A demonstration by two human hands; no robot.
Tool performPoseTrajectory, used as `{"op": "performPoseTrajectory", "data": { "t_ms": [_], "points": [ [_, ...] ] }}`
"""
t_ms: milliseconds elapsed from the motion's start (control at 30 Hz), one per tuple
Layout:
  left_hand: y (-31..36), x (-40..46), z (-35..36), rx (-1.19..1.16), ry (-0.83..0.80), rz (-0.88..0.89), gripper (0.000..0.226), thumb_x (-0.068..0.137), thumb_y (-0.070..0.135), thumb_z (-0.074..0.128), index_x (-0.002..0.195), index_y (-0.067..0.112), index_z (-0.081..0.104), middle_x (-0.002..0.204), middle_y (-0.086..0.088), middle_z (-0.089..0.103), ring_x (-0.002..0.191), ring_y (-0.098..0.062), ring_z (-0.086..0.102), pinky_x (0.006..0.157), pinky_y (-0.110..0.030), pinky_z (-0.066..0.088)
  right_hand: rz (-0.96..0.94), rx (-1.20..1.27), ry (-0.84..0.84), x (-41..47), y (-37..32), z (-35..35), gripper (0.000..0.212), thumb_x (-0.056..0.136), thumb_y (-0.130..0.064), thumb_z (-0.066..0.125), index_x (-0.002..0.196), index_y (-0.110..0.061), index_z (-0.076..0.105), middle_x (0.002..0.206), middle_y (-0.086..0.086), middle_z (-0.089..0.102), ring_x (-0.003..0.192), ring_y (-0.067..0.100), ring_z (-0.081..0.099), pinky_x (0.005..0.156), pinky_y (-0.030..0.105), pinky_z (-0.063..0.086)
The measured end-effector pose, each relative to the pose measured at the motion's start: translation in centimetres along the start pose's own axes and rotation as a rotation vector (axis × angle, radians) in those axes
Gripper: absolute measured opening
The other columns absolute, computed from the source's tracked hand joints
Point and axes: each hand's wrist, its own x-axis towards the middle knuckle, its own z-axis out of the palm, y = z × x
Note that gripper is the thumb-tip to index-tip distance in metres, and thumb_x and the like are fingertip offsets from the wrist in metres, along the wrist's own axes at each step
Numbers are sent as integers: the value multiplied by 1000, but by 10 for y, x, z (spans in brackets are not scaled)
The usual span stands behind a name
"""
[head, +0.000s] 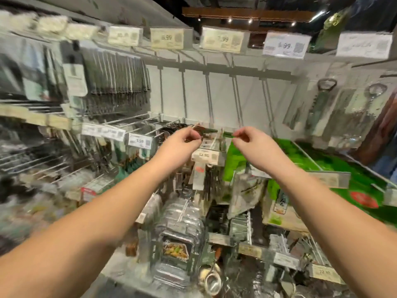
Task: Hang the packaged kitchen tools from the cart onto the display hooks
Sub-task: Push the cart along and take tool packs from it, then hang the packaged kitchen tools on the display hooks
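Observation:
Both arms reach forward to the middle row of display hooks. My left hand (182, 143) and my right hand (249, 143) each pinch one top corner of a packaged kitchen tool (214, 134), a card with a dark green top edge. The package sits at the tip of a wire hook (169, 127) of the middle row. Motion blur hides whether its hole is on the hook. Below it hang green packages (234, 162) and a price tag (206, 155). The cart is out of view.
Empty wire hooks (236, 100) line the white back panel above, under a row of price tags (223, 39). Packaged knives (116, 78) hang at the left, bottle openers (322, 104) at the right. Foil trays (178, 233) and other packs fill the lower rows.

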Motion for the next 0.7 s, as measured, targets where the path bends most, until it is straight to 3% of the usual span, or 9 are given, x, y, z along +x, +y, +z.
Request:
{"op": "performPoseTrajectory", "data": {
  "t_ms": [67, 200, 300, 367, 433, 533, 600, 700],
  "points": [
    [-36, -19, -39, 69, 2, -84, 7, 96, 29, 60, 100, 27, 65, 87, 9, 66, 73, -11, 58, 59, -25, 43, -92, -15, -99, -1, -34, 46, 22, 97, -26, 58, 117, -20, 67, 103, -6, 62, 98, 13, 58, 78, 21, 36],
    [-123, -62, -117, 152, 85, -248, 7, 94, 25, 61, 96, 20, 65, 82, 4, 64, 72, -14, 57, 63, -28, 42, -257, -50, -319, -9, -103, 141, 20, 99, -28, 55, 115, -22, 65, 115, -1, 66, 103, 17, 58, 80, 23, 38],
    [-191, -108, -182, 187, 183, -371, 4, 92, 21, 65, 90, 18, 65, 76, 3, 62, 78, -19, 60, 69, -27, 45, -358, -31, -480, -21, -165, 222, 26, 99, -26, 55, 121, -17, 65, 121, 2, 67, 110, 20, 60, 75, 20, 34],
    [-234, -140, -226, 232, 225, -453, 4, 93, 16, 62, 91, 14, 65, 76, 3, 59, 77, -17, 56, 62, -17, 42, -417, -23, -573, -32, -207, 283, 25, 99, -28, 56, 118, -17, 67, 119, 4, 68, 110, 22, 61, 75, 24, 35],
    [-272, -171, -269, 261, 273, -552, 4, 96, 14, 59, 96, 13, 63, 85, 1, 60, 84, -19, 57, 57, -19, 37, -472, -11, -645, -44, -248, 345, 23, 98, -28, 56, 114, -16, 67, 118, 6, 68, 113, 26, 60, 82, 29, 39],
    [-325, -214, -330, 320, 319, -687, 7, 96, 17, 58, 100, 15, 64, 91, 2, 58, 86, -18, 55, 59, -25, 31, -496, 9, -771, -64, -307, 431, 23, 98, -27, 55, 114, -16, 67, 112, -1, 67, 107, 18, 60, 84, 27, 42],
    [-358, -242, -364, 345, 327, -781, 6, 97, 19, 57, 98, 15, 62, 87, 2, 58, 81, -18, 54, 61, -28, 34, -507, 25, -855, -79, -341, 484, 26, 99, -27, 54, 115, -12, 67, 113, 4, 69, 105, 23, 62, 84, 31, 46],
    [-407, -277, -408, 349, 330, -902, 7, 98, 22, 56, 98, 17, 60, 92, 0, 62, 88, -22, 59, 68, -30, 39, -501, 55, -948, -99, -384, 554, 26, 98, -27, 54, 116, -10, 65, 114, 7, 67, 104, 26, 61, 75, 28, 41]
  ]
}}
